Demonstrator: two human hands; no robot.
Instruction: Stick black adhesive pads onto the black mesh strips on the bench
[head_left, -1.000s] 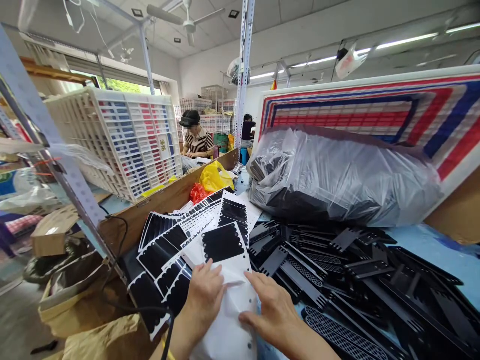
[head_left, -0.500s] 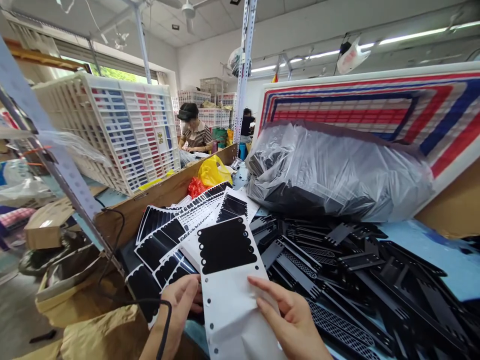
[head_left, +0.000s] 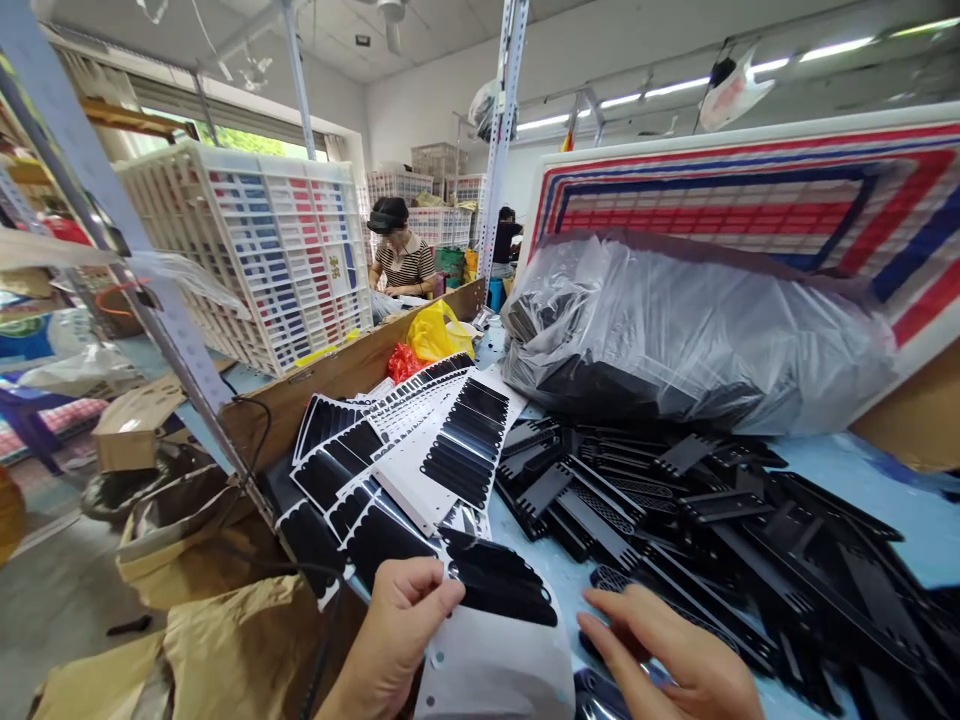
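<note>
Your left hand (head_left: 405,620) pinches the edge of the white-and-black sheet (head_left: 495,655) near you at the tabletop (head_left: 817,460), probably steadying it with its black patch (head_left: 506,585) uncovered, while your right hand (head_left: 679,650), fingers parted and seemingly empty, hovers beside it.

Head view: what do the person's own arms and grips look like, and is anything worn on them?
The left grip and right grip are bare human hands, with no gloves, rings or markings visible. No sleeve, watch or bracelet shows on the short stretches of arm in frame.
</note>
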